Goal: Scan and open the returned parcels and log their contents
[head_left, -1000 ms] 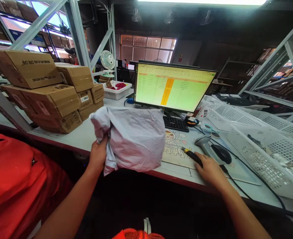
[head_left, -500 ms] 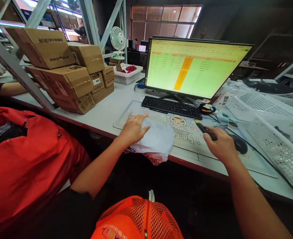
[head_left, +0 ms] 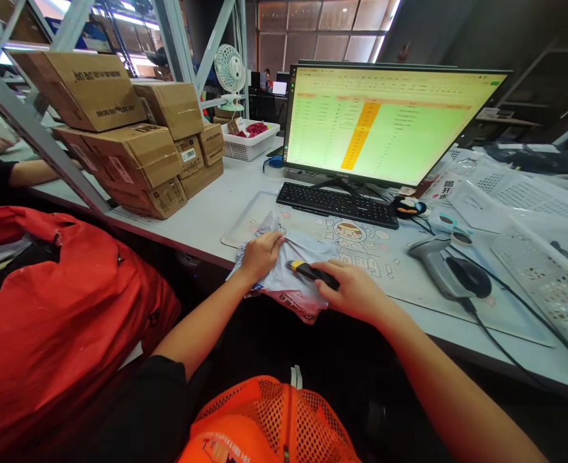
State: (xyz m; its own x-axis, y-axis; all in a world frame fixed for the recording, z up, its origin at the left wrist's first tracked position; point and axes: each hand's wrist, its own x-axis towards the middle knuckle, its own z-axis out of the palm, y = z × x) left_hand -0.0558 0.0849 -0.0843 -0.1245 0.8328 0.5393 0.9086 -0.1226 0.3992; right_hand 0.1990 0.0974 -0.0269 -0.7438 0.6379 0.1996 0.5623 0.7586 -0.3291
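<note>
A pale plastic mailing bag (head_left: 307,247) lies on the desk mat at the front edge, its printed lower part hanging over. My left hand (head_left: 263,256) is closed on the bag, pinching up a fold of it. In my right hand (head_left: 348,287) is a black and yellow utility knife (head_left: 312,274), its tip end over the bag close to my left fingers. Whether the blade is out or touches the plastic, I cannot tell. To the right, a grey barcode scanner (head_left: 433,263) rests by a black mouse (head_left: 467,276).
A keyboard (head_left: 336,204) and monitor (head_left: 390,128) stand behind the bag. Cardboard boxes (head_left: 119,154) are stacked at left, beside a metal rack post. White baskets (head_left: 544,257) crowd the right. A large red bag (head_left: 66,321) sits at lower left; another person's arm (head_left: 35,172) shows beyond.
My right hand has brought the knife leftward over the bag, uncovering the scanner. My left hand has gone from spread on the bag to gripping it, and the plastic is now bunched.
</note>
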